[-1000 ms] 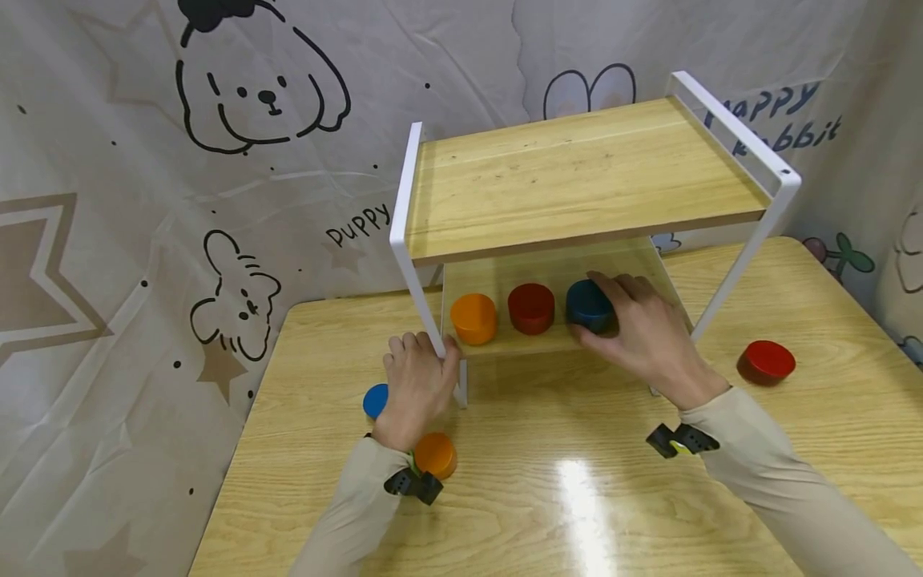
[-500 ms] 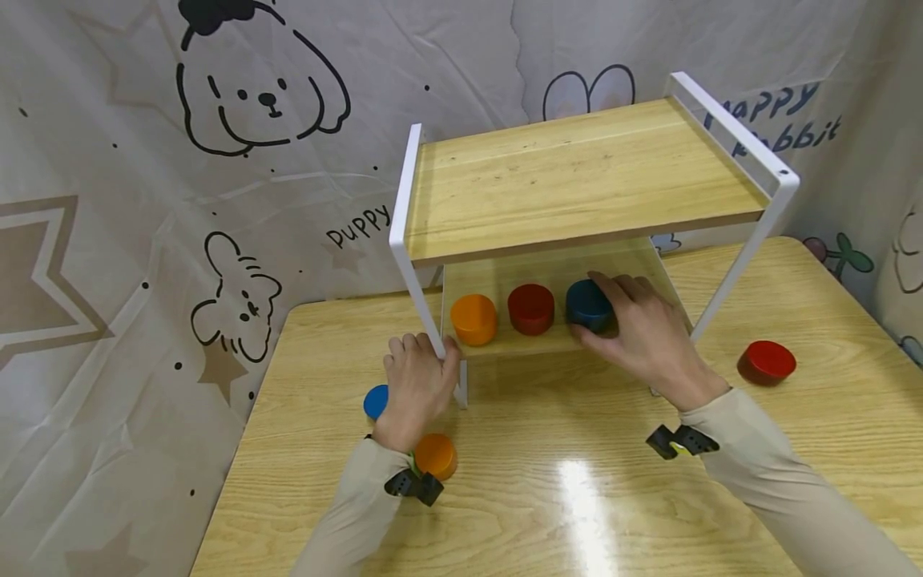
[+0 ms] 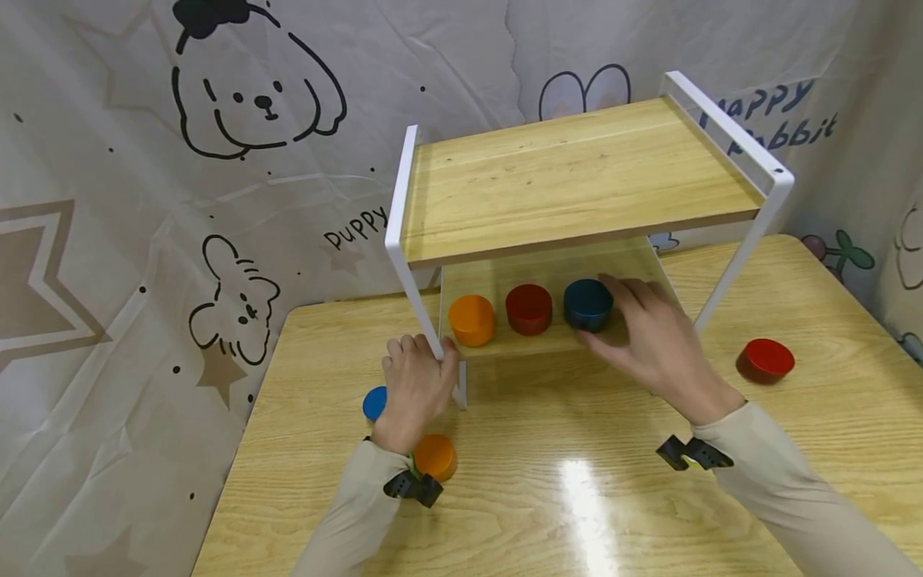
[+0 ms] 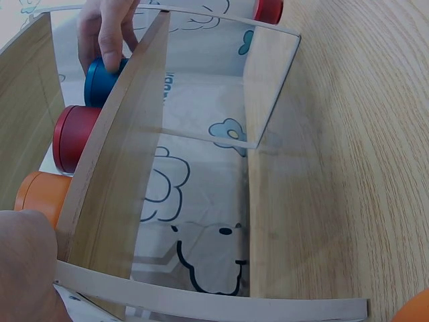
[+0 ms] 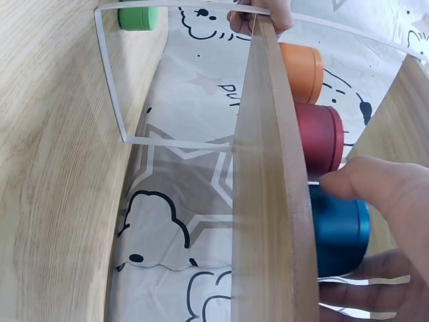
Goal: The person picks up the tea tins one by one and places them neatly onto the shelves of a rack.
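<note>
Pale wood and white bars make up the rack [image 3: 577,176] standing on the tabletop [image 3: 519,497] in the head view. On its lower shelf [image 3: 534,344] sit, from left to right, an orange container [image 3: 472,320], a dark red container [image 3: 530,310] and a blue container [image 3: 588,306]. Thumb and fingers of the right hand [image 3: 652,336] are spread to either side of the blue container; I cannot tell whether they press it. The left hand [image 3: 418,385] grips the white upright [image 3: 411,296] at the rack's left end. Beside that arm are a brighter blue container [image 3: 374,402], partly hidden, and a second orange container [image 3: 436,457]; a bright red container [image 3: 766,361] is right of the rack. Printed cloth [image 3: 288,184] behind reads "puppy" in black and "Happy Rabbit" in blue, partly crossed by the rack.

Left wrist view: the same row runs along the shelf, the blue container farthest, the right hand's fingers at it. Bluish lettering past the board is too covered to read.

Right wrist view: the thumb is by the gap between dark red and blue. A green container [image 5: 137,15] shows top left; only the first letters of "puppy" show.
</note>
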`<action>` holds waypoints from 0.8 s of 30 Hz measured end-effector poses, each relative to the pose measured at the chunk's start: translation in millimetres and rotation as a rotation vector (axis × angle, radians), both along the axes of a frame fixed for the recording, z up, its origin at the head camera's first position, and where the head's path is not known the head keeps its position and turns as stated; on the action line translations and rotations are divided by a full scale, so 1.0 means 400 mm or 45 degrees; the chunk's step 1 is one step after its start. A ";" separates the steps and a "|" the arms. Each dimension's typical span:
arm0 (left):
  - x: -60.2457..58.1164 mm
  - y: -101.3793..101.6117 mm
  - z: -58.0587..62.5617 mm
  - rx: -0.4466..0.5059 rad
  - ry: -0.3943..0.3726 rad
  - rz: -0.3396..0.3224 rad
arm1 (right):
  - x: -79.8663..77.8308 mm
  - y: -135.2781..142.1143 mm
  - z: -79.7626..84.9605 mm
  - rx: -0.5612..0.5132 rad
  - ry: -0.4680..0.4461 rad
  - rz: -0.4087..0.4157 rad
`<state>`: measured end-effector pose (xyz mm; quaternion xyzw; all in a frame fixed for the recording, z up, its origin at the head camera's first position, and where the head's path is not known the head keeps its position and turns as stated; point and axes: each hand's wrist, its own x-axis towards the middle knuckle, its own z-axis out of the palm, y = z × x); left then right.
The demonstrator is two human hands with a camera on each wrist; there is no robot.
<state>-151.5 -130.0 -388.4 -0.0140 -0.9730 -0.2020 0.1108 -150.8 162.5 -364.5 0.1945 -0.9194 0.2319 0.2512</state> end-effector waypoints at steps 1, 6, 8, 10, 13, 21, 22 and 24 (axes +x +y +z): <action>0.000 0.000 -0.001 -0.001 -0.001 0.001 | 0.005 0.003 0.000 -0.002 0.016 0.003; -0.001 -0.001 -0.003 0.006 -0.006 -0.002 | 0.031 0.018 -0.007 -0.028 0.101 0.030; -0.001 -0.001 -0.003 0.010 -0.011 -0.004 | 0.041 0.023 -0.011 -0.051 0.134 0.039; -0.001 -0.001 -0.002 0.008 -0.011 -0.003 | 0.049 0.029 -0.014 -0.062 0.159 0.047; -0.001 -0.002 -0.003 0.008 -0.008 0.000 | 0.060 0.037 -0.016 -0.064 0.165 0.049; -0.002 -0.003 -0.005 0.007 -0.022 -0.005 | 0.100 0.063 -0.020 -0.111 0.189 0.051; -0.003 -0.003 -0.004 0.009 -0.024 -0.007 | 0.107 0.068 -0.022 -0.118 0.198 0.044; -0.003 -0.003 -0.004 0.010 -0.030 -0.010 | 0.117 0.082 -0.029 -0.144 0.213 0.031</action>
